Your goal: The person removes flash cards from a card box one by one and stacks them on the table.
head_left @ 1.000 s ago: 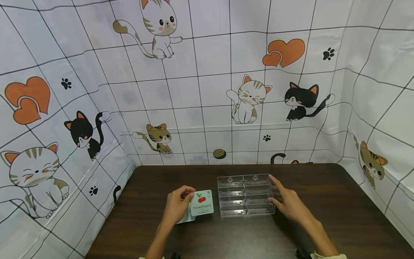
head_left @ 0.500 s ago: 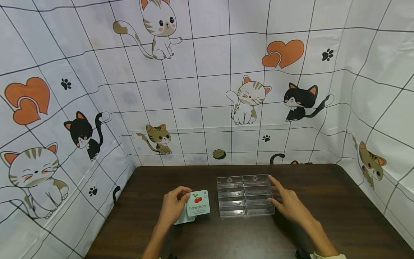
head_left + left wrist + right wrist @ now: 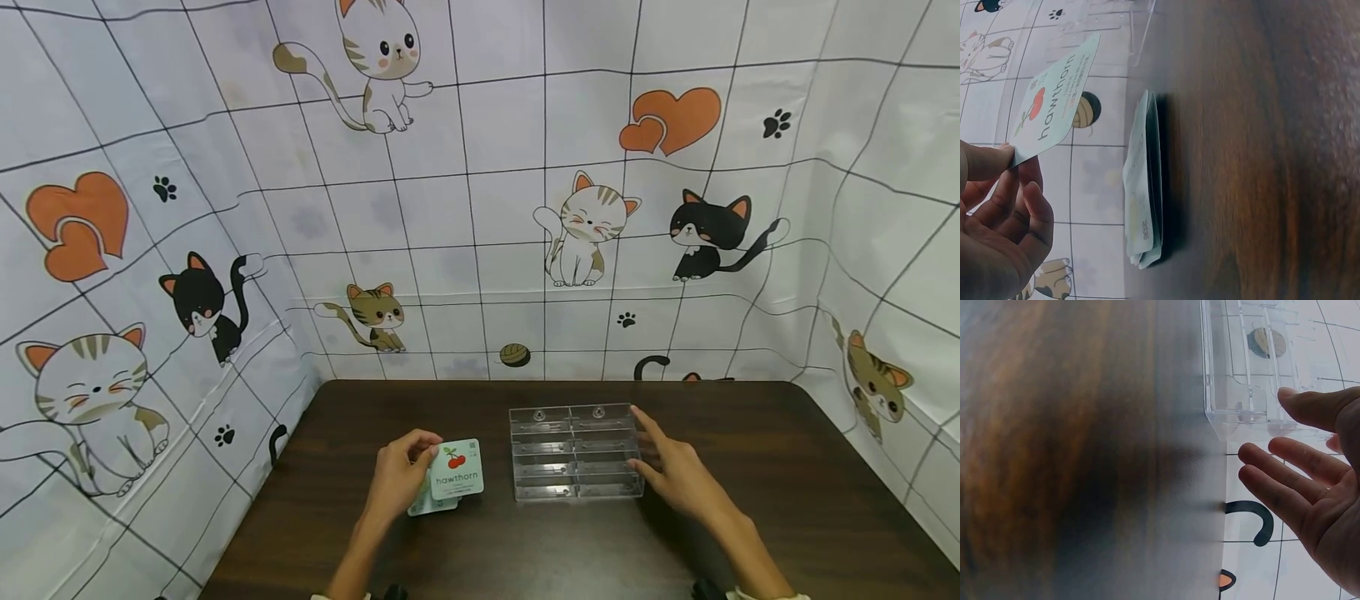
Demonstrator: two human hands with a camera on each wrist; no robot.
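Note:
In the head view my left hand (image 3: pixel 402 472) pinches the edge of a pale green card (image 3: pixel 457 468) printed "hawthorn" with red berries. The left wrist view shows the hawthorn card (image 3: pixel 1054 103) raised off the table between thumb and fingers. Below it, a small stack of similar cards (image 3: pixel 1144 187) lies on the table, partly hidden by the held card in the head view. To the right sits a clear plastic case (image 3: pixel 576 454) with two columns of compartments. At its right side is my right hand (image 3: pixel 678 473), thumb and fingers extended, fingertips at the edge.
All of this is on a dark brown wooden table (image 3: pixel 525 550). Behind and beside it hangs a white gridded sheet (image 3: pixel 480 208) with printed cats, hearts and paws.
My left hand has drawn the hawthorn card slightly left, away from the clear case. The right hand stays beside the case, and the head view has shifted a little.

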